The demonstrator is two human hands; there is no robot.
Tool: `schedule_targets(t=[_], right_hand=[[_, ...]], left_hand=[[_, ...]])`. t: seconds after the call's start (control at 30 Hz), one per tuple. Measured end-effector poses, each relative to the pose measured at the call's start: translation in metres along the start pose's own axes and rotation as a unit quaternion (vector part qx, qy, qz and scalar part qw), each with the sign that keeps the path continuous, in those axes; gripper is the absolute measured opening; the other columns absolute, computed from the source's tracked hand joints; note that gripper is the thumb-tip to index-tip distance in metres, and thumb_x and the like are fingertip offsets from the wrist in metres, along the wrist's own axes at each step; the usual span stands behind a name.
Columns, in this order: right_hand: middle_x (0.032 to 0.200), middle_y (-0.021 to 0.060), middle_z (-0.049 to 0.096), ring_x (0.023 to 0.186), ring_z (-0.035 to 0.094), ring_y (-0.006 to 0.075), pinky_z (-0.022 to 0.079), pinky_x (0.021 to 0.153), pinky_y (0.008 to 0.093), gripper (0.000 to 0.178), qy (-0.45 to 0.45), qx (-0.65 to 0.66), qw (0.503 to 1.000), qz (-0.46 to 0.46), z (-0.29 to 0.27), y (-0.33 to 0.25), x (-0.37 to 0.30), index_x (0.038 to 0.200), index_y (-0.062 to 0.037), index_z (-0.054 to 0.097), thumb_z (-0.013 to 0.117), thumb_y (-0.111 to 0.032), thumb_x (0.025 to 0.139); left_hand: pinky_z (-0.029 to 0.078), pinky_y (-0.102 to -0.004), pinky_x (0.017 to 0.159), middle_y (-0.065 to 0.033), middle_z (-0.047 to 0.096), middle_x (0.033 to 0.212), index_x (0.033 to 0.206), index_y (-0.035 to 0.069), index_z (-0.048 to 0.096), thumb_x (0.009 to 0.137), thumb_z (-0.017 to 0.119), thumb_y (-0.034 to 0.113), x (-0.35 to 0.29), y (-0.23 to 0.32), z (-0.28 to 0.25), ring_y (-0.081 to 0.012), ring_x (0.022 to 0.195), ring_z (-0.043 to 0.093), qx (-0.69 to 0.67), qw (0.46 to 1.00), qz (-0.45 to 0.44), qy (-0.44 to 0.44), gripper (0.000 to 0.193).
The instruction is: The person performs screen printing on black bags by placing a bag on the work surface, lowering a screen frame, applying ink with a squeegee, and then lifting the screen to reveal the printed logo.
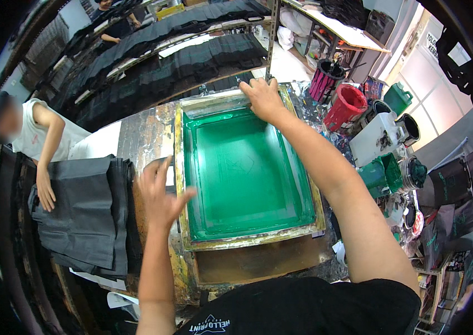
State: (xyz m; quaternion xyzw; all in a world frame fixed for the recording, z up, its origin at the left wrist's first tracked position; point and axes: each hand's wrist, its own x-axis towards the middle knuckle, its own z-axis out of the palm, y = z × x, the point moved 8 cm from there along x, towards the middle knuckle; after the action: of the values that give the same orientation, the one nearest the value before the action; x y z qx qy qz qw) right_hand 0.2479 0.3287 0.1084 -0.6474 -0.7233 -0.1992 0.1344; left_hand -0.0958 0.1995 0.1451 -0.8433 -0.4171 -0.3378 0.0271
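Note:
A screen-printing frame (253, 244) with worn, yellowish wooden edges lies flat on the table in front of me. Wet green ink covers its mesh (236, 173), and a faint line design shows through near the middle. Across the far end of the frame rests a pale, ink-stained squeegee (214, 104). My right hand (263, 100) reaches over the frame and is closed on the squeegee's right part; its fingertips are partly hidden. Beside the frame's left edge, my left hand (161, 192) is raised with fingers spread, holding nothing. A stack of black fabric bags (83, 212) lies left of it.
Another person's hand (45, 192) rests on the black stack at left. Racks of black bags (180, 61) stand behind the table. A red bucket (345, 106), a white jerrycan (376, 137) and a green ink container (381, 176) crowd the right side. Farther back another person stands.

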Motion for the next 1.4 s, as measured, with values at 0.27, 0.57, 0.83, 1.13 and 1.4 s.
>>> schedule_targets(t=[0.27,0.57,0.83,1.13,1.4], right_hand=[[0.108,0.0048,0.068,0.103,0.066,0.0262,0.048,0.093,0.045,0.037,0.07,-0.013,0.997,-0.028,0.014,-0.028,-0.012,0.128,-0.0145,0.063,0.063,-0.014,0.091],[0.112,0.0078,0.069,0.109,0.068,0.0288,0.05,0.096,0.0488,0.035,0.033,-0.009,0.999,-0.039,0.006,-0.017,-0.019,0.122,-0.0131,0.063,0.071,-0.011,0.087],[0.102,0.0061,0.066,0.097,0.065,0.026,0.045,0.083,0.0439,0.028,0.028,0.007,0.998,-0.047,-0.031,-0.051,-0.088,0.118,-0.0151,0.063,0.063,-0.011,0.09],[0.095,0.0045,0.062,0.091,0.062,0.0233,0.044,0.079,0.0415,0.027,-0.019,0.002,0.999,-0.044,-0.1,-0.1,-0.205,0.115,-0.016,0.064,0.064,-0.015,0.089],[0.091,0.0044,0.059,0.087,0.058,0.0236,0.041,0.076,0.0406,0.025,-0.035,0.029,0.998,-0.034,-0.15,-0.139,-0.289,0.111,-0.0151,0.065,0.066,-0.016,0.086]], left_hand=[[0.045,-0.0525,0.103,-0.0186,0.067,0.12,0.117,0.001,0.071,0.087,0.067,0.075,0.149,-0.027,0.152,-0.0373,0.117,0.061,0.102,0.993,0.063,-0.018,0.08],[0.055,-0.0446,0.077,-0.0115,0.071,0.089,0.086,0.005,0.069,0.09,0.067,0.07,0.151,-0.015,0.169,-0.0321,0.086,0.069,0.136,0.987,0.084,0.01,0.066],[0.054,-0.0412,0.069,-0.0093,0.067,0.081,0.079,0.006,0.064,0.087,0.071,0.069,0.083,0.015,0.127,-0.0295,0.078,0.067,0.143,0.987,0.079,-0.006,0.064],[0.046,-0.04,0.065,-0.0069,0.055,0.077,0.077,0.009,0.058,0.079,0.078,0.068,-0.03,0.078,0.062,-0.0268,0.071,0.057,0.118,0.989,0.086,0.001,0.063],[0.045,-0.0439,0.067,-0.0094,0.056,0.08,0.08,0.008,0.061,0.079,0.079,0.065,-0.106,0.113,0.02,-0.0315,0.074,0.055,0.077,0.993,0.072,-0.053,0.06]])
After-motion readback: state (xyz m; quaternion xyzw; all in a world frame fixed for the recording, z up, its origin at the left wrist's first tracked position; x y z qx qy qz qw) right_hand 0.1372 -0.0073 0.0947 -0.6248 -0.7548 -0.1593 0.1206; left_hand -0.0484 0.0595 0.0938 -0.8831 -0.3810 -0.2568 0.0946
